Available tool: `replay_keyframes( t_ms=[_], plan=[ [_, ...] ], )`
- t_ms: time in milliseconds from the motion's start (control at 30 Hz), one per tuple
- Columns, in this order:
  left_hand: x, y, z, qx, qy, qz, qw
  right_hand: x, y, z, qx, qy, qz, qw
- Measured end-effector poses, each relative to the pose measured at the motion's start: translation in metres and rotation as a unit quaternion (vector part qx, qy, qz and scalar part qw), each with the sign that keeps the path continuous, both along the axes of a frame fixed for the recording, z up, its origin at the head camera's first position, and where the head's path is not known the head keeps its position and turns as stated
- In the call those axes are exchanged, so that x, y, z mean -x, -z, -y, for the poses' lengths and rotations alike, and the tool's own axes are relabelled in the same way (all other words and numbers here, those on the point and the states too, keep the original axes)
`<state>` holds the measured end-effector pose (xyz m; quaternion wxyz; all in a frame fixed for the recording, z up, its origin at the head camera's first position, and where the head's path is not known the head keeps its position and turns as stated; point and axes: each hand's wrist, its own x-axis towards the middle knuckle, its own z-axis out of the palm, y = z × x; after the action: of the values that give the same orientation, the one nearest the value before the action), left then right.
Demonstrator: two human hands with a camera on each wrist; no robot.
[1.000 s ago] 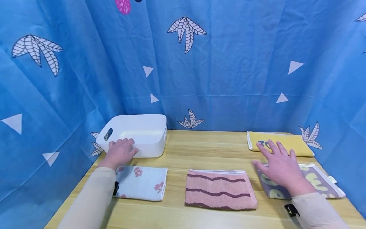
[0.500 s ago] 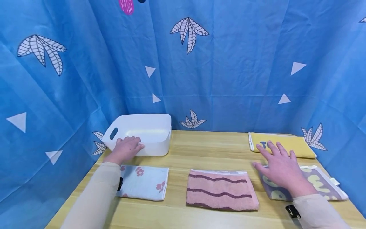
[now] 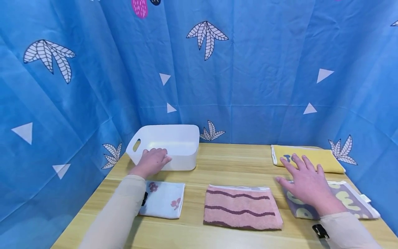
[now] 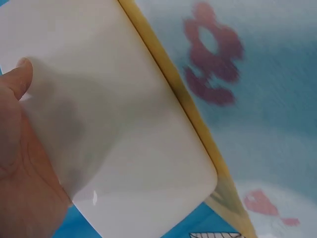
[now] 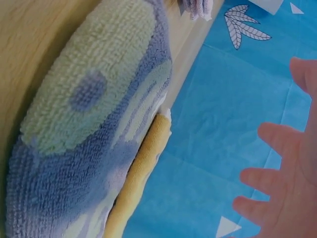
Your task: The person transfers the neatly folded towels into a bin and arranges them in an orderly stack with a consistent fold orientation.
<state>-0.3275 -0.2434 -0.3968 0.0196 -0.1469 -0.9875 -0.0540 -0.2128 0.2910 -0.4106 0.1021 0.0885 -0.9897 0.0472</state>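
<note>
At the back left of the table stands a white plastic basket [image 3: 183, 163], with nothing seen inside it. My left hand [image 3: 151, 163] grips its near rim, fingers over the edge and thumb on the outer wall; the left wrist view shows that thumb against the basket [image 4: 138, 148]. My right hand [image 3: 306, 181] is spread, palm down, above a folded purple-grey towel [image 3: 345, 199] with pale yellow shapes. In the right wrist view its fingers are apart and clear of the towel [image 5: 79, 153]. The right hand holds nothing.
A folded light-blue flowered towel [image 3: 166, 202] lies in front of the basket, partly under my left forearm. A folded pink striped towel [image 3: 240, 207] lies at centre front. Behind the purple-grey one is a folded yellow towel [image 3: 323, 160]. Blue curtain [image 3: 255, 86] borders the wooden table [image 3: 230, 160].
The basket has slid right along the table with my left hand on its rim, and the left forearm covers more of the light-blue towel. My right hand stays almost in place.
</note>
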Motion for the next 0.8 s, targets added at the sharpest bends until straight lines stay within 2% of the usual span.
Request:
replay_keyframes(
  t_ms=[267,800],
  plan=[
    [0.003,0.001,-0.025,0.004,0.018,0.022,0.9996,-0.001,0.002,-0.002,-0.004,0.002,0.01,0.9999],
    [0.004,-0.003,-0.072,0.03,0.05,0.019,0.9981,0.001,-0.001,-0.001,-0.004,0.0,0.0,1.0]
  ],
)
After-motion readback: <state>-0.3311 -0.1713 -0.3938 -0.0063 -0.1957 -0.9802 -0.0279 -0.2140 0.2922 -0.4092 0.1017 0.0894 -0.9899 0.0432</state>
